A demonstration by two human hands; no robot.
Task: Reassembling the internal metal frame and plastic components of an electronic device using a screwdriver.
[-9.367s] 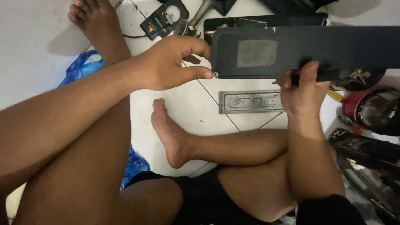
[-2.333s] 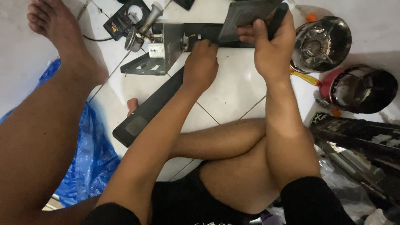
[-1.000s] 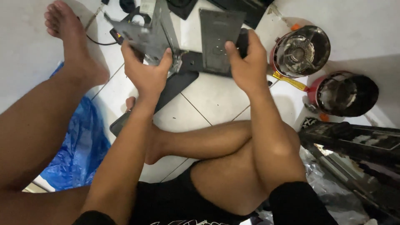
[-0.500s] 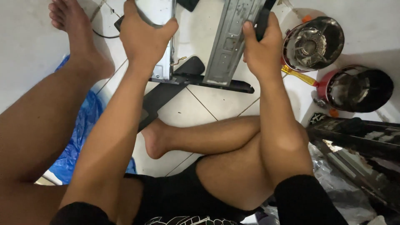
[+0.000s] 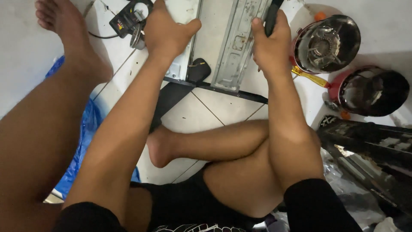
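I sit on a white tiled floor with my legs folded. My left hand point(image 5: 166, 31) grips the left side of a grey metal chassis panel point(image 5: 237, 47) that stands on a black base bar point(image 5: 223, 88). My right hand point(image 5: 271, 47) rests on the panel's right side and is wrapped around a black tool handle point(image 5: 272, 17); the tool's tip is hidden. A black plastic piece point(image 5: 198, 68) lies at the panel's foot.
A black and yellow meter with a cable point(image 5: 128, 19) lies at the top left. Two round metal pots point(image 5: 327, 43) point(image 5: 374, 91) stand to the right, a black device casing point(image 5: 369, 141) lower right, and a blue plastic bag point(image 5: 86, 141) under my left leg.
The metal panel has been lifted and stood upright on the floor closer to me. A flat black cover I held earlier is no longer in my hands.
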